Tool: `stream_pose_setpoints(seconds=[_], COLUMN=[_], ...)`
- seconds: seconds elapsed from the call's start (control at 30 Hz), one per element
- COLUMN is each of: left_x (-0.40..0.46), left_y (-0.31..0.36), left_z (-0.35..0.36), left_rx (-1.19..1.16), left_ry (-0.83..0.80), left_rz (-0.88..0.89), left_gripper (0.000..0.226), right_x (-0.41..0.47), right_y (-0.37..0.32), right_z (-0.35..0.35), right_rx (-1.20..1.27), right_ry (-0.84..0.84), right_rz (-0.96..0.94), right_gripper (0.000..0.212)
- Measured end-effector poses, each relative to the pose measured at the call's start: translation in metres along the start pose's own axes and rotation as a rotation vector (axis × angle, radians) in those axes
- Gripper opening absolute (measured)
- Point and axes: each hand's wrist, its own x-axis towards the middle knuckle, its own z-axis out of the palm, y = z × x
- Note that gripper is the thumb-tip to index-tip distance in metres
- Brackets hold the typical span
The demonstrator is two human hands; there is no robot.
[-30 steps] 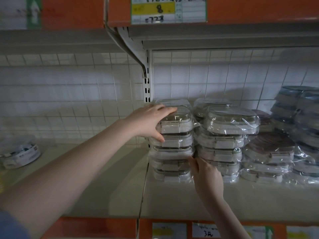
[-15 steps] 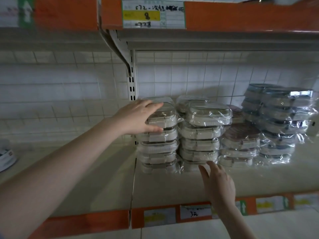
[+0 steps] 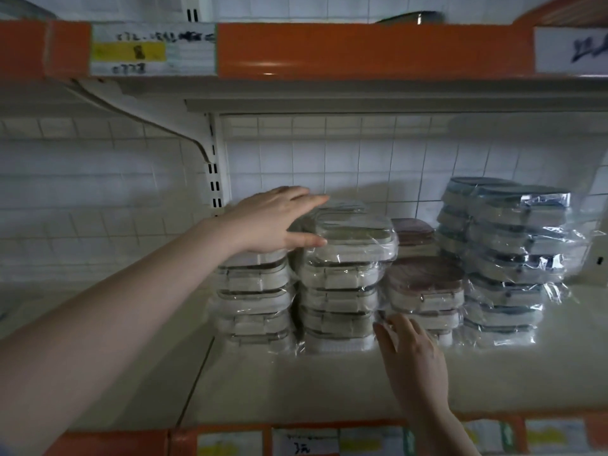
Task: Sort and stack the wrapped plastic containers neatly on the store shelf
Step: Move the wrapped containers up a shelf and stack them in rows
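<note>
Squaring up the grey stacks on the shelf (image 3: pixel 296 383).
Our left hand (image 3: pixel 269 222) lies flat-fingered on the left grey stack (image 3: pixel 255 291); our right hand (image 3: pixel 411 353), fingers straight, nudges the pink-lidded stack (image 3: pixel 424 291) at three o'clock; next, we'd judge, align the edges.

Both forearms bare; no sleeves, no jewellery.

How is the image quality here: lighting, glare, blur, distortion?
Head view: dim, the shelf shadowed by the board above; glare glints on the wrap of the blue-lidded stack; the upper price label is blurred beyond reading; wide-angle bend bows the shelf edges; both hands are slightly soft.
</note>
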Motion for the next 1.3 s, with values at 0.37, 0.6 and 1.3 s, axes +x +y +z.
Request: stream_pose_setpoints(seconds=[0.37,0.6,1.3], left_x=[0.048,0.045,0.034], left_y=[0.044,0.033,0.012], left_z=[0.006,0.012,0.019], left_rx=[-0.102,-0.131,-0.160], left_ry=[-0.129,-0.147,-0.111], left_rz=[0.055,0.072,0.109], left_gripper=[0.081,0.076,0.071], right_x=[0.010,0.014,0.018], right_y=[0.026,0.020,-0.013], right_z=[0.010,0.013,0.023], right_rx=[0.055,0.054,0.022], right_ry=[-0.123,-0.182,-0.267], right_rz=[-0.183,-0.120,0.134], right_gripper=[0.036,0.031,0.020])
